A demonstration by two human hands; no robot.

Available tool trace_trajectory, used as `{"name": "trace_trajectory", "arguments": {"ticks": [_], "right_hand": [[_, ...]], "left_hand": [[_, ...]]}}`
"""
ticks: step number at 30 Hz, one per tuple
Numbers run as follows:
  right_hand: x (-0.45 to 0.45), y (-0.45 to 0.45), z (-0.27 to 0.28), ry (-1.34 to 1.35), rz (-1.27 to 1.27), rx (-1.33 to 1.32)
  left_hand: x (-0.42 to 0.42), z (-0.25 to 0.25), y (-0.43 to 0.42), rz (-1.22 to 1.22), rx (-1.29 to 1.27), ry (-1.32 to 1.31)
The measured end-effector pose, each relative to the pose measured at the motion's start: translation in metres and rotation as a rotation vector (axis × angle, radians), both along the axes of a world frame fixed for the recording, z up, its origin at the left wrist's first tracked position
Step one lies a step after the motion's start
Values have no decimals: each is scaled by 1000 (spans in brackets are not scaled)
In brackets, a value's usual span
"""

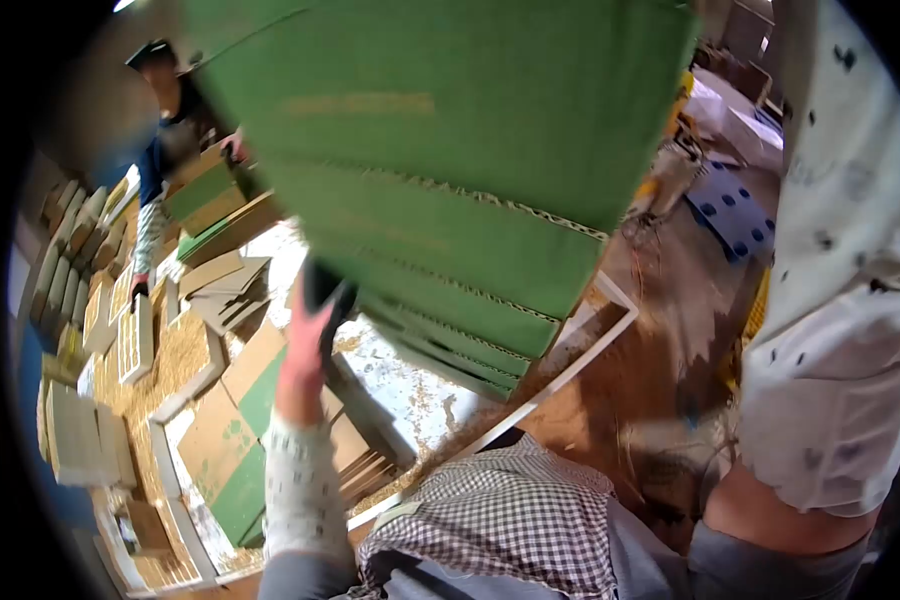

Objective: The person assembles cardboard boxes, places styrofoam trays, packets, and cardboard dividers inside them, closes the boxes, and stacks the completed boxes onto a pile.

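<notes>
A stack of green corrugated cardboard sheets (pixel 450 130) is held up close in front of me, its layered edges facing down toward me. My left hand (pixel 313 325), in a pink and black glove, grips the stack at its lower left edge; part of the fingers is hidden behind the cardboard. My right arm, in a white spotted sleeve (pixel 820 400), reaches up along the right side, and its hand is outside the picture. Below the stack, brown and green cardboard pieces (pixel 235 430) lie on the work surface.
At the far left another person (pixel 155 160) reaches toward white-framed trays (pixel 135 345) on a table strewn with yellowish grains (pixel 180 355). More cardboard (pixel 232 285) lies nearby. Rolled sacks (pixel 65 260) are piled behind. A white rail (pixel 570 370) edges the table; a blue-dotted cloth (pixel 730 210) lies at right.
</notes>
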State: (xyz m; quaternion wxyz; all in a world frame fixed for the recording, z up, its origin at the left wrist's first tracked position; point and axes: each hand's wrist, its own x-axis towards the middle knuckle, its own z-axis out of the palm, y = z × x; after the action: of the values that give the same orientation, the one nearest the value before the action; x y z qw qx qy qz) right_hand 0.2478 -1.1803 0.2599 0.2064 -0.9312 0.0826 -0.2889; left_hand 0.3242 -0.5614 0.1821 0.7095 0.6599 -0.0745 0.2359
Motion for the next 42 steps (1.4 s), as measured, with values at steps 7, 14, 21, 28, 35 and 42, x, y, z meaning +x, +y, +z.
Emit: {"name": "trace_trajectory", "arguments": {"ticks": [7, 14, 21, 28, 35, 42], "right_hand": [[-63, -70, -48, 172, -397, 144], [-50, -95, -44, 200, -494, 171], [44, -98, -14, 198, -428, 108], [202, -64, 4, 163, -236, 34], [349, 46, 0, -10, -28, -31], [251, 346, -33, -455, 415, 434]], "left_hand": [[-18, -162, 38, -273, 488, 743], [46, -148, -56, -156, 456, 558], [156, -208, -110, -72, 485, 362], [201, -197, -154, -39, 526, 425], [191, -184, -132, -191, 546, 479], [-32, -103, 62, -86, 867, 296]]}}
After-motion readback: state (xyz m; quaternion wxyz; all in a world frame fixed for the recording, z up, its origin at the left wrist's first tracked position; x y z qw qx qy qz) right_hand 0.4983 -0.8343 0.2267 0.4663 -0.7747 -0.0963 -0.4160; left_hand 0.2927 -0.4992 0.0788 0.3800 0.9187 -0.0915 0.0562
